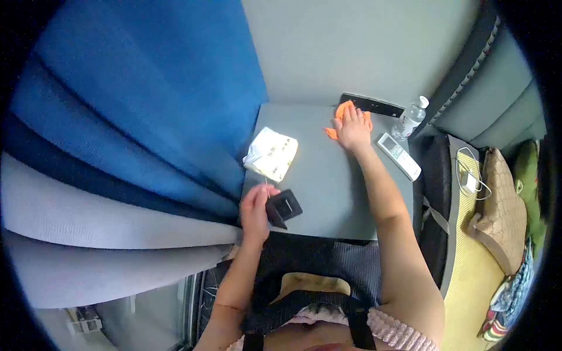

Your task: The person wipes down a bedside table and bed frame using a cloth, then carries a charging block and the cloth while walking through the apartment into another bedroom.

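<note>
Near the far edge of the grey tabletop (pixel 328 199), my right hand (pixel 353 131) presses down on an orange cloth (pixel 345 110). Its fingers reach forward over the cloth, which bunches out on both sides. My left hand (pixel 255 207) is closed on a black folding stand (pixel 285 206), a flat piece with a square frame, held above the near left of the tabletop. A white packet of tissues (pixel 272 153) with yellow print lies just beyond my left hand. To the right of my right forearm lies a white remote control (pixel 400 157).
A clear plastic bottle (pixel 409 120) with a white cap stands at the far right corner. A long black device (pixel 380 106) lies along the back wall. Blue curtains (pixel 158 99) hang on the left. On the right, a bed (pixel 468 245) holds a charger (pixel 468 182) and cushion (pixel 500 216).
</note>
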Available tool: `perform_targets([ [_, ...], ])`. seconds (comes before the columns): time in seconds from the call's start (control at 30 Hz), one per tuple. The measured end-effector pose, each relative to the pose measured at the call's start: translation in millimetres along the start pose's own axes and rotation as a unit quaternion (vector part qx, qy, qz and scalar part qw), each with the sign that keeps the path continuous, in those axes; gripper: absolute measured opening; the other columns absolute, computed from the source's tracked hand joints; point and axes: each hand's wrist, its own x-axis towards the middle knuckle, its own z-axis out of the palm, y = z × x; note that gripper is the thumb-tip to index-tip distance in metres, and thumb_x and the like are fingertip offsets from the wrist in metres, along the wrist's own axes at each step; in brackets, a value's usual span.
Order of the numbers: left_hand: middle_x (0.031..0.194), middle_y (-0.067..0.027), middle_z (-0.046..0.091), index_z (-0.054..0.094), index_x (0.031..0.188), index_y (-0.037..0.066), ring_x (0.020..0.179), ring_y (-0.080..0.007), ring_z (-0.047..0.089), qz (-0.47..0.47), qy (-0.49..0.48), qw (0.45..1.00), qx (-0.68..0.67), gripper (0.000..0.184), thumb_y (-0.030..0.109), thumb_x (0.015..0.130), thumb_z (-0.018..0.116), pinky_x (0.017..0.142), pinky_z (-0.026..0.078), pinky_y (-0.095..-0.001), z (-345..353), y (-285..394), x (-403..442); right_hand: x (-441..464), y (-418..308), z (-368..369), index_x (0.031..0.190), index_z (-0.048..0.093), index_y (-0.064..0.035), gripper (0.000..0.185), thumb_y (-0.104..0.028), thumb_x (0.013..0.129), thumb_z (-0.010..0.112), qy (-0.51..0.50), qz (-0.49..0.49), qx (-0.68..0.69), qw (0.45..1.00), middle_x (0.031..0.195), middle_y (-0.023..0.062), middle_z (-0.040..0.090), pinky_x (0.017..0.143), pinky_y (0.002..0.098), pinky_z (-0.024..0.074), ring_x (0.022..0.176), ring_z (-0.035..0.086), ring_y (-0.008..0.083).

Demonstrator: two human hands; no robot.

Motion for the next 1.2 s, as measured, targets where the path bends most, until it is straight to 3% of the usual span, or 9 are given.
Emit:
perform_targets([
  [0.2,0.088,-0.0082,0.067,0.060,0.099,0.001,0.081,-0.0139,0.061,-0.061,-0.087,0.994,0.030,0.017,0.015,0.094,0.051,0.076,0.048,-0.0263,-19.0,21.0,34.8,-2.4,-1.8,-6.4,0.148,0.022,-0.0068,0.069,-0.052,0.096,0.027,-0.011,-0.006,0.011,1.000,0.156,0.0091,0.018,0.115,0.0445,0.0149,0.143,0.016,0.0280],
  [0.37,0.101,-0.0076,0.067,0.060,0.111,0.000,0.091,-0.0108,0.060,-0.025,-0.106,0.992,0.066,0.021,0.007,0.094,0.050,0.081,0.046,-0.0240,-20.7,18.6,45.3,0.6,-4.2,-5.1,0.148,0.022,-0.0061,0.070,-0.053,0.096,0.026,-0.010,-0.002,0.012,1.000,0.155,0.0093,0.019,0.115,0.0449,0.0157,0.143,0.018,0.0284],
  [0.47,0.110,-0.0105,0.066,0.058,0.118,-0.003,0.102,-0.0154,0.060,0.109,-0.087,0.980,0.141,0.029,0.010,0.092,0.054,0.091,0.045,-0.0268,-13.9,20.0,70.6,4.4,-16.5,-5.3,0.148,0.022,-0.0049,0.071,-0.054,0.096,0.026,-0.005,0.021,-0.012,1.000,0.155,0.0109,0.019,0.115,0.0445,0.0158,0.143,0.018,0.0292],
  [0.57,0.110,-0.0140,0.066,0.057,0.117,-0.006,0.103,-0.0193,0.061,0.074,-0.123,0.934,0.326,0.034,0.015,0.089,0.060,0.091,0.045,-0.0293,-6.7,11.5,86.1,15.7,-41.1,1.8,0.147,0.022,-0.0038,0.072,-0.054,0.096,0.026,0.011,-0.013,0.006,1.000,0.155,0.0128,0.019,0.115,0.0442,0.0136,0.143,0.018,0.0296],
  [0.63,0.103,-0.0170,0.067,0.061,0.109,-0.005,0.100,-0.0264,0.064,0.095,-0.123,0.917,0.368,0.037,0.020,0.082,0.068,0.087,0.048,-0.0335,-3.4,4.3,77.8,30.0,-66.9,16.4,0.147,0.022,-0.0031,0.073,-0.055,0.096,0.025,0.013,-0.027,-0.003,1.000,0.155,0.0138,0.018,0.116,0.0441,0.0112,0.143,0.017,0.0294],
  [0.7,0.095,-0.0155,0.068,0.063,0.103,-0.004,0.092,-0.0247,0.065,0.080,-0.123,0.916,0.374,0.032,0.019,0.080,0.070,0.083,0.049,-0.0335,-4.9,9.1,70.4,34.0,-104.4,15.0,0.147,0.022,-0.0024,0.073,-0.055,0.096,0.025,0.001,-0.099,0.009,0.995,0.155,0.0145,0.018,0.116,0.0437,0.0099,0.143,0.017,0.0289],
  [0.93,0.087,-0.0051,0.069,0.064,0.091,-0.005,0.081,-0.0095,0.062,-0.012,-0.144,0.972,0.185,0.015,0.008,0.085,0.064,0.076,0.048,-0.0251,-47.7,27.9,25.1,46.1,-189.9,16.7,0.145,0.028,-0.0018,0.073,-0.055,0.096,0.026,-0.026,-0.284,0.041,0.958,0.154,0.0154,0.020,0.117,0.0426,0.0100,0.143,0.017,0.0291],
  [1.1,0.088,-0.0026,0.066,0.065,0.094,0.001,0.081,-0.0099,0.060,-0.050,-0.137,0.973,0.177,0.013,0.007,0.082,0.067,0.075,0.047,-0.0243,-80.0,51.9,-3.8,-9.5,-193.2,17.6,0.142,0.036,-0.0033,0.066,-0.051,0.096,0.032,-0.058,-0.462,0.126,0.876,0.153,0.0144,0.023,0.115,0.0438,0.0169,0.142,0.020,0.0291],
  [1.2,0.087,-0.0008,0.065,0.065,0.093,0.003,0.081,-0.0088,0.059,-0.066,-0.083,0.994,0.009,0.012,0.006,0.081,0.066,0.078,0.046,-0.0239,-92.9,62.3,-16.5,-62.1,-185.9,23.1,0.141,0.037,-0.0026,0.073,-0.057,0.092,0.038,-0.053,-0.510,0.166,0.842,0.151,0.0165,0.026,0.115,0.0449,0.0180,0.142,0.021,0.0301],
])
